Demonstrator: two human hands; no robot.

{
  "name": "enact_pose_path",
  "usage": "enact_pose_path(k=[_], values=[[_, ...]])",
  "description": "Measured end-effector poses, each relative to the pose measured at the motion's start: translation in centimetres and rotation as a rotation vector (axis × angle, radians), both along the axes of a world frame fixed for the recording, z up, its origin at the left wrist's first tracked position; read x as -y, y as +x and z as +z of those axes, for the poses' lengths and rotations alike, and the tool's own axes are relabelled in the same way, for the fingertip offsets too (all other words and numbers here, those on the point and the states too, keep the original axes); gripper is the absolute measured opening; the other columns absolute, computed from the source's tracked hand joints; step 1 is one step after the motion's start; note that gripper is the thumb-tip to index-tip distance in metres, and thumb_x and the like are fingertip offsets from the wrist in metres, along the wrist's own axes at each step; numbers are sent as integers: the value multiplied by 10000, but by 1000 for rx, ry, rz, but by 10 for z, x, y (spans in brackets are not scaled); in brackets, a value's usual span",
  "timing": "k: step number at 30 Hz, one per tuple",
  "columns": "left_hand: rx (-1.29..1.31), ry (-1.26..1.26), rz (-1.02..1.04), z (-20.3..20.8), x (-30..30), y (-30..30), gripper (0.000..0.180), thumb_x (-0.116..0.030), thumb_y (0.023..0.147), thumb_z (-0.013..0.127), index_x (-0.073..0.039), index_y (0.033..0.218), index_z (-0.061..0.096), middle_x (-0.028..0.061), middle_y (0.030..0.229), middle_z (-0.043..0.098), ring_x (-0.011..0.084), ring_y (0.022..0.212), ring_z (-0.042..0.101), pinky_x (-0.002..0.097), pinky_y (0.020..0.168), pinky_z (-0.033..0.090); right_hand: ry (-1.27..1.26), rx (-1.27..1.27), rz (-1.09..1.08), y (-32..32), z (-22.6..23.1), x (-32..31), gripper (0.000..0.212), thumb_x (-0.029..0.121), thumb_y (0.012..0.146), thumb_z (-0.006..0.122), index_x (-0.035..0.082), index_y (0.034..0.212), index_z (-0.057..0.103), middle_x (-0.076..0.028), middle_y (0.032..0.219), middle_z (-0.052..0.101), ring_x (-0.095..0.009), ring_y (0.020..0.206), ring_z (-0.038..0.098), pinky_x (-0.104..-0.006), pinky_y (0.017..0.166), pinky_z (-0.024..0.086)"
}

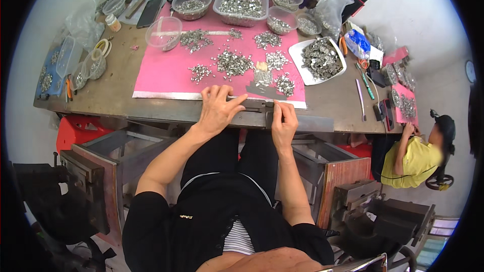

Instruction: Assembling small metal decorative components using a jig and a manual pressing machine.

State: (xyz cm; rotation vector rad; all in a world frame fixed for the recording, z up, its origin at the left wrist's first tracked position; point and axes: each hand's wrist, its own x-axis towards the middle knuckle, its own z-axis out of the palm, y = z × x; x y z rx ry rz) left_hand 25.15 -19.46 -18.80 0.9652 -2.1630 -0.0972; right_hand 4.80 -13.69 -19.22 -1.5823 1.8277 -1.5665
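Note:
A narrow dark metal fixture (255,106) lies along the front edge of the bench, between my hands. My left hand (218,109) rests at its left end, palm down, with thumb and forefinger apart and pointing along it. At the fixture's right end, my right hand (284,122) is closed, fingers curled against the thumb; whatever they pinch is too small to make out. Just beyond, on the pink mat (166,75), lie a small dark grey sheet (264,90) and thin pins (262,76) with pale tips. Heaps of small silvery metal parts (233,63) spread farther back.
Clear tubs of metal parts (241,6) line the back of the mat. A white dish (298,65) of darker parts stands right, near a toothbrush-like tool (361,100). A phone (150,12) lies back left. At far right, a person in yellow (414,161) works at another pink mat.

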Motion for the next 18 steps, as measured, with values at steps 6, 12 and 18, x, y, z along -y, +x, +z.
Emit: enact_pose_path(k=[6, 12, 18], values=[[-38, 18, 35, -5, -11, -2, 311, -205, 812, 768, -162, 1117, 725, 61, 1068, 591, 252, 1045, 543, 495, 1007, 287, -65, 117, 123, 5, 1, -14, 122, 30, 965, 606, -33, 933, 706, -99, 868, 691, -181, 784, 649, -300, 723, 499], [-85, 100, 55, -4, -16, -6, 463, -102, 780, 761, -89, 1222, 622, 69, 1107, 604, 261, 1051, 553, 516, 1028, 274, -56, -185, 209, -11, 13, 14, 71, 21, 915, 658, -7, 868, 704, -132, 837, 696, -253, 721, 669, -352, 681, 517], [-86, 11, 32, -13, -16, -2, 538, -103, 781, 751, -95, 1300, 611, 73, 1110, 585, 263, 1045, 542, 442, 959, 389, -93, -338, 245, -23, 28, 152, 89, 46, 872, 700, 38, 960, 707, -134, 880, 640, -292, 796, 642, -384, 715, 509]])
